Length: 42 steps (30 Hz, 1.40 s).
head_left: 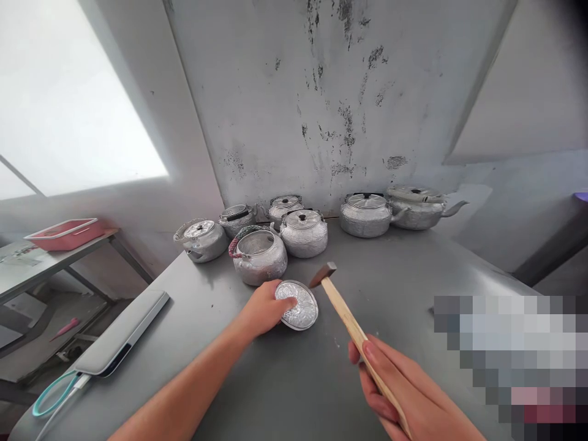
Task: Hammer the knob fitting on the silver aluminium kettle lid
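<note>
My left hand (266, 309) grips a round, patterned metal kettle lid (301, 309) by its edge, thumb lying across the top face. In my right hand (395, 386) is a hammer (346, 312) with a pale wooden handle; its brownish head points toward the lid, a small gap apart from it. Just behind the lid stands a lidless silver kettle (261, 263) with a red and dark wrapped handle, its mouth uncovered. A lidded kettle (304, 236) with a black knob is close beside it on the right.
More kettles stand along the wall, including a lidded one (366, 214) and a long-spouted one (416, 211). A white power bank (124, 331) with a cable lies on the grey table (285, 392) at left. A pink basket (64, 236) sits on a side table. Pixelation covers the lower right.
</note>
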Available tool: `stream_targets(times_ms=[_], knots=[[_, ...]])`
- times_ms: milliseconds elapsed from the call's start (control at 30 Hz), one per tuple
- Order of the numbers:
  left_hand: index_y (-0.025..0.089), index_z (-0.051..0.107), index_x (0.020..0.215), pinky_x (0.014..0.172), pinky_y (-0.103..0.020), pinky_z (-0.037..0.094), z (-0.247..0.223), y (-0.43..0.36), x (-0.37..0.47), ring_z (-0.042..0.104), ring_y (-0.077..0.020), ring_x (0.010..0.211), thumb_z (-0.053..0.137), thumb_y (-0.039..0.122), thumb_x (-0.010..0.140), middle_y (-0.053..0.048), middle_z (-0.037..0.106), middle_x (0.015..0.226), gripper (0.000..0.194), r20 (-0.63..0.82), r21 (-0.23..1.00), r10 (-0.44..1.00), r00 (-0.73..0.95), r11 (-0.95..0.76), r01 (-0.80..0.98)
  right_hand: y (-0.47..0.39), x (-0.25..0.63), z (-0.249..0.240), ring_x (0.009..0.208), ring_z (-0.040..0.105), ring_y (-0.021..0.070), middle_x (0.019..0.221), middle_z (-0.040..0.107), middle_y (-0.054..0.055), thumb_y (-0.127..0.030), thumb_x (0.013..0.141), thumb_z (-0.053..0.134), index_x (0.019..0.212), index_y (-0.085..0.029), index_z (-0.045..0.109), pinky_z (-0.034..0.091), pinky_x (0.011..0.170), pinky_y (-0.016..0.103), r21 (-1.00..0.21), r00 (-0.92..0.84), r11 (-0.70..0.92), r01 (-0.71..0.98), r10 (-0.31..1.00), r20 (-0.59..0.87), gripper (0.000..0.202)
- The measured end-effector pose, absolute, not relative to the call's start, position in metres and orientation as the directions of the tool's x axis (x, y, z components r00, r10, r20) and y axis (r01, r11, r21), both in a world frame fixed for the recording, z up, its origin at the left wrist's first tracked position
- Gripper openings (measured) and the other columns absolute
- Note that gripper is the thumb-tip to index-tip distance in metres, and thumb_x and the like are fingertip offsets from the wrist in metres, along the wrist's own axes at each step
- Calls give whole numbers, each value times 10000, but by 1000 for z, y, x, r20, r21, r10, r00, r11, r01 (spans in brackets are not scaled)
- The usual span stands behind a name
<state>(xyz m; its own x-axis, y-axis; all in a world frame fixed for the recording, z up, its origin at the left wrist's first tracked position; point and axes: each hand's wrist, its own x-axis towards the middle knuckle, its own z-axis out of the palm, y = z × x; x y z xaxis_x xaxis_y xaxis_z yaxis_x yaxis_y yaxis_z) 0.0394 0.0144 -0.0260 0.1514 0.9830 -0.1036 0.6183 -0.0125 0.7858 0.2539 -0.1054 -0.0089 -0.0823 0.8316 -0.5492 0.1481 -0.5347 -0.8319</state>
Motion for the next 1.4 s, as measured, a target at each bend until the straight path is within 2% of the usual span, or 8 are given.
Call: stream_targets(times_ms=[167,500,867,933,1033,1133,1267,1400], knots=[[159,637,865,514,-200,382,-26,15,39,547,-121,579,619,306,791,-12,655,738,165,-106,782,983,152,-13,624,-101,254,-7,293,199,45,592,380,-97,-621,928,296,981,-265,507,209,227,146,-807,-120,-563,177,802,-586,417],[161,630,876,482,-193,386,-25,14,40,548,-118,556,608,303,801,-13,652,737,163,-113,780,983,145,-3,626,-99,254,-8,308,198,45,583,373,-102,-654,907,302,1015,-267,496,217,238,140,-834,-125,-526,169,828,-547,446],[158,658,889,535,-213,403,-23,13,39,583,-147,615,624,314,791,-23,663,730,188,-97,767,985,140,-15,641,-96,255,-7,291,241,62,567,402,-98,-613,912,295,986,-266,496,212,239,169,-808,-124,-515,287,817,-564,408],[161,650,883,543,-214,407,-23,13,39,580,-144,613,621,320,795,-20,661,731,184,-94,767,985,142,-19,641,-96,255,-6,304,273,74,560,417,-91,-603,923,290,952,-261,506,232,253,184,-842,-114,-434,322,865,-489,405],[167,639,866,550,-210,410,-25,13,38,579,-139,617,612,329,806,-17,663,742,175,-90,768,985,144,-24,640,-99,256,-4,376,392,103,573,494,-56,-589,938,309,827,-258,509,326,327,213,-888,-51,-220,405,964,-262,402],[166,646,884,551,-206,411,-24,13,38,580,-138,620,613,317,806,-15,665,741,174,-90,767,985,147,-25,641,-101,259,-4,473,486,149,570,539,-27,-527,949,374,703,-267,483,415,463,261,-848,-38,-45,528,996,-76,374],[156,652,889,541,-203,407,-22,12,40,581,-141,619,611,310,805,-21,663,731,180,-93,765,985,146,-24,644,-98,265,-15,556,538,196,581,558,-13,-468,964,401,687,-279,471,408,541,299,-801,-51,-11,598,997,-52,343],[148,658,891,528,-201,400,-21,12,40,582,-144,615,621,304,795,-29,662,725,186,-96,762,986,138,-17,647,-95,269,-25,671,604,216,706,629,-1,-482,1000,325,875,-284,541,419,587,305,-768,-158,-6,640,978,-140,318]])
